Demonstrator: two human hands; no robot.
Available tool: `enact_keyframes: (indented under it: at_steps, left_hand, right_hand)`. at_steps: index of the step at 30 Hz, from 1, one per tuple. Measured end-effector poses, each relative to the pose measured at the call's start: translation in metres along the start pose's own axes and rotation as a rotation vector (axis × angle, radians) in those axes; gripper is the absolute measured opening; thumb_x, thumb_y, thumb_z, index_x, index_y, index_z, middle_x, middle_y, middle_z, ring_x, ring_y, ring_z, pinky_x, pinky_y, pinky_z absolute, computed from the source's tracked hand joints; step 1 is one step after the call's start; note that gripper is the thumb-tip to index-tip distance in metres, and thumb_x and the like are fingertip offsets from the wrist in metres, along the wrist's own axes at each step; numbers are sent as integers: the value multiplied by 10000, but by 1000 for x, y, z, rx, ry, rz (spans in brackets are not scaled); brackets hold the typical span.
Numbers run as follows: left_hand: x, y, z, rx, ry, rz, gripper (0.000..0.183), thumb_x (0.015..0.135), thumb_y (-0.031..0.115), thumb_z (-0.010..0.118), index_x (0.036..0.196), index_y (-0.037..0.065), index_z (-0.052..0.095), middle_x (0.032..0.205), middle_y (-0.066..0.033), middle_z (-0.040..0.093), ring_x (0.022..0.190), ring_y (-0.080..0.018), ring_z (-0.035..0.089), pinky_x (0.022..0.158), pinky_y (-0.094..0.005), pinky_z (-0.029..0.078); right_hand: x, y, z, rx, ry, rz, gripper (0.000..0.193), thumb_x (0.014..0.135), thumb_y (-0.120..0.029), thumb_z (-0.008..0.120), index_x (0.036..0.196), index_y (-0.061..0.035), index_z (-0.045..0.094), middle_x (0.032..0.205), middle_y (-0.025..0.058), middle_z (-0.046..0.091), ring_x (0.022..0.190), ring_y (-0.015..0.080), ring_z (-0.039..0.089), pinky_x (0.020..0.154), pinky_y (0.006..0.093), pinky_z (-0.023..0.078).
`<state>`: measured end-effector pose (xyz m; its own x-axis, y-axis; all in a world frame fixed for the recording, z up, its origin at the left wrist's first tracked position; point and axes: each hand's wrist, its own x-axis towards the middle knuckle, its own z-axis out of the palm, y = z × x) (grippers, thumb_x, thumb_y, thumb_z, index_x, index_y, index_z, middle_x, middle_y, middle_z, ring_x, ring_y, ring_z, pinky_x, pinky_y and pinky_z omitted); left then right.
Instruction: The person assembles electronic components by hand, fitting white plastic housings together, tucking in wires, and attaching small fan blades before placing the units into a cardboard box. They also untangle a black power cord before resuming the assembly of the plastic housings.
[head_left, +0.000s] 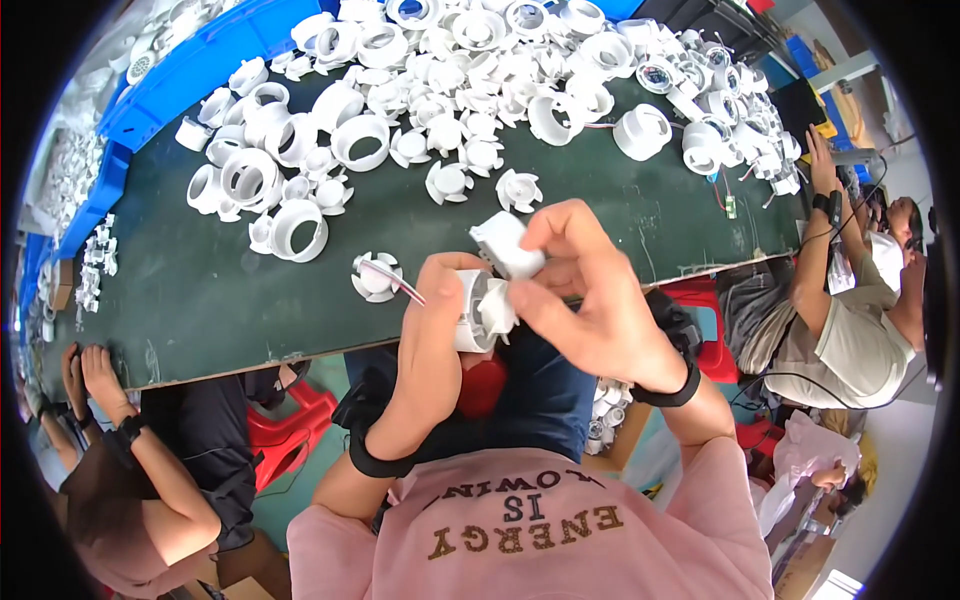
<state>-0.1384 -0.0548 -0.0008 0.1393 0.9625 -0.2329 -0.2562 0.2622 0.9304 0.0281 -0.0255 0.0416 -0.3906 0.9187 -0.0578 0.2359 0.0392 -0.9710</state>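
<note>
My left hand is closed around a white cylindrical plastic housing, held just off the table's near edge. A white bladed fan wheel sits at the housing's open side, facing my right hand. Between the thumb and fingers of my right hand is a white curved plastic shell, tilted above the housing. My right thumb reaches close to the fan wheel; whether it touches is hard to tell. A thin red-and-white wire runs out by my left hand, over a loose fan wheel on the table.
White rings, housings and fan wheels are heaped across the far side of the dark green table. Motor parts with wires lie at the far right. Blue bins border the back left. Co-workers sit at both sides.
</note>
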Motion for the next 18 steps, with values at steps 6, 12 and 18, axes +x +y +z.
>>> enact_keyframes:
  at_steps: [6,12,18]
  left_hand:
    - [-7,-4,4,-184,-114,56,440,899,391,452,1105,2,462,942,-100,600,793,-121,593,603,-231,472]
    - [-6,-7,5,-225,-92,15,464,915,443,433,1084,12,469,953,-120,620,718,-128,589,534,-224,431]
    - [-4,-3,23,28,3,55,419,904,425,421,1040,41,523,807,-11,565,633,-48,530,474,-185,374]
  right_hand:
    - [-27,-1,-3,257,-11,-43,576,882,58,540,1398,0,293,1087,110,593,855,132,609,724,242,504]
    - [-47,-2,-10,222,137,41,407,833,37,663,1199,27,484,844,66,681,771,82,604,742,220,479]
    - [-44,15,20,396,324,-32,305,819,15,698,1070,9,525,874,63,637,780,82,605,694,187,466]
